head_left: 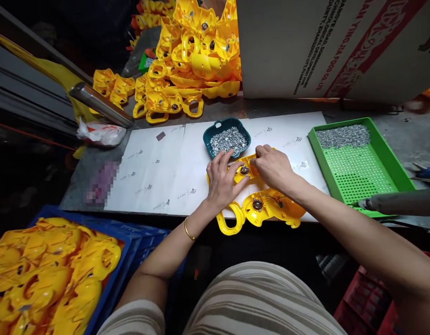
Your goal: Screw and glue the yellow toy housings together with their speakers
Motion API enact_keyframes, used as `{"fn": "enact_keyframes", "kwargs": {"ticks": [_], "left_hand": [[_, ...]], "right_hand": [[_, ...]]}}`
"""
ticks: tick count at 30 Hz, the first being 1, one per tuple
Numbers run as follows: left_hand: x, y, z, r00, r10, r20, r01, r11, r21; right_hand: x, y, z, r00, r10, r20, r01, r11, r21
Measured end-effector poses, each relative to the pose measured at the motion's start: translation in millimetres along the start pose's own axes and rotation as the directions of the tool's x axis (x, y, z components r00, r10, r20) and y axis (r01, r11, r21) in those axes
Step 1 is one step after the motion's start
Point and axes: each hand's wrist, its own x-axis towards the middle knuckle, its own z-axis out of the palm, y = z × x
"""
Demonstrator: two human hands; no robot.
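Note:
A yellow plastic shell half [252,172] with a small round speaker in it lies on the white sheet [159,167], partly covered by both hands. My left hand [222,180] rests at its left part, thumb and fingers spread apart. Over the shell's right part, my right hand [273,168] has its fingers pressed together. Whatever is between those fingertips is hidden. Nearer to me, a second yellow shell half [270,210] with a handle loop and round speaker lies at the table's front edge. Just behind my left hand stands a dark teal tray [207,137] of small silvery screws.
A green perforated tray [361,170] with silvery screws stands at the right, near a grey bar [396,203]. Yellow shells [206,67] are piled behind, beside a large carton [270,51]. A blue crate [133,239] of yellow shells stands lower left; a red crate [356,298] lower right.

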Motion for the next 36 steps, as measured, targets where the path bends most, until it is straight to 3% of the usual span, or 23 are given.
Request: {"fn": "enact_keyframes", "kwargs": {"ticks": [4, 7, 10, 13, 15, 17, 24, 26, 28, 32, 34, 36], "left_hand": [[-1, -4, -0.6, 1.000, 0.020, -0.008, -0.020, 1.000, -0.012], [3, -3, -2.5, 0.999, 0.010, -0.033, -0.012, 0.999, -0.049], [16, 7, -0.2, 0.999, 0.008, -0.033, -0.012, 0.992, -0.122], [34, 25, 8.8, 0.998, 0.042, 0.044, -0.032, 0.977, -0.213], [46, 36, 15.8, 0.992, 0.071, 0.104, -0.041, 0.964, -0.261], [54, 45, 20.4, 0.987, 0.085, 0.133, -0.043, 0.956, -0.289], [61, 50, 9.9, 0.972, 0.105, 0.211, -0.043, 0.959, -0.279], [61, 51, 6.4, 0.968, 0.104, 0.230, -0.036, 0.959, -0.280], [60, 52, 5.2, 0.967, 0.079, 0.240, -0.004, 0.954, -0.299], [62, 54, 8.0, 0.973, -0.025, 0.230, 0.118, 0.909, -0.399], [64, 55, 9.6, 0.972, -0.055, 0.228, 0.152, 0.888, -0.434], [65, 57, 10.0, 0.970, -0.064, 0.236, 0.165, 0.885, -0.436]], "right_hand": [[-3, 3, -2, 0.998, -0.003, -0.062, 0.006, 0.999, 0.036], [-14, 17, -7, 0.979, 0.167, -0.116, -0.131, 0.955, 0.267], [-26, 35, -6, 0.930, 0.361, -0.070, -0.227, 0.713, 0.663], [-36, 48, 1, 0.916, 0.401, -0.023, -0.170, 0.440, 0.882], [-41, 53, 5, 0.913, 0.405, -0.036, -0.129, 0.372, 0.919], [-45, 56, 7, 0.912, 0.406, -0.052, -0.108, 0.360, 0.927], [-53, 61, -2, 0.900, 0.398, -0.180, -0.015, 0.440, 0.898], [-52, 61, -1, 0.899, 0.404, -0.171, -0.021, 0.428, 0.903], [-50, 61, 3, 0.893, 0.435, -0.118, -0.040, 0.339, 0.940], [-48, 61, 11, 0.870, 0.493, -0.003, -0.036, 0.069, 0.997], [-48, 59, 14, 0.861, 0.508, 0.024, -0.028, 0.001, 1.000], [-49, 58, 15, 0.859, 0.511, 0.023, -0.021, -0.009, 1.000]]}}
